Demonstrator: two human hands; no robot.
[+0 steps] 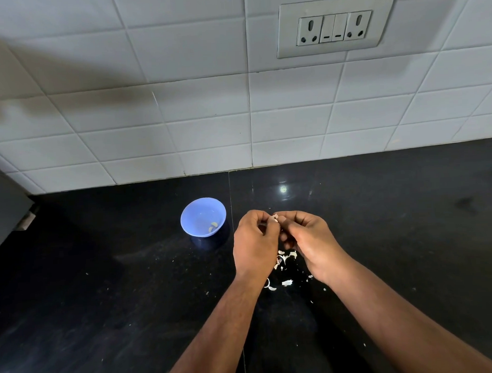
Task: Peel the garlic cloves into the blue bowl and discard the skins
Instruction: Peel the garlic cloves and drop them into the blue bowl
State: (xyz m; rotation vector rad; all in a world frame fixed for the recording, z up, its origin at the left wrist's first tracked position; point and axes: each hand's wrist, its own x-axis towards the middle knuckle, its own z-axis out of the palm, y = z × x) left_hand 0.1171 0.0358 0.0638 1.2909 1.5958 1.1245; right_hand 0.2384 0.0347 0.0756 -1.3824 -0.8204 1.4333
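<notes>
Clove [275, 218]: your left hand [253, 243], right hand [311, 241] pinching it above skins [286, 259]; scraps drop clear of bowl [203, 217].

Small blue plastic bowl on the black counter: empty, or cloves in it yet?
Not empty. The small blue plastic bowl stands upright with pale peeled garlic cloves at its bottom; it looks like two, mostly bare inside.

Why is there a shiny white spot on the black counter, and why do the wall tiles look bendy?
In the head view, the white spot is a light's glare on the glossy counter; the wide lens bends the tile lines; a soft shadow darkens the upper-left wall; the hands, left hand and right hand, and the blue bowl look sharp.
</notes>
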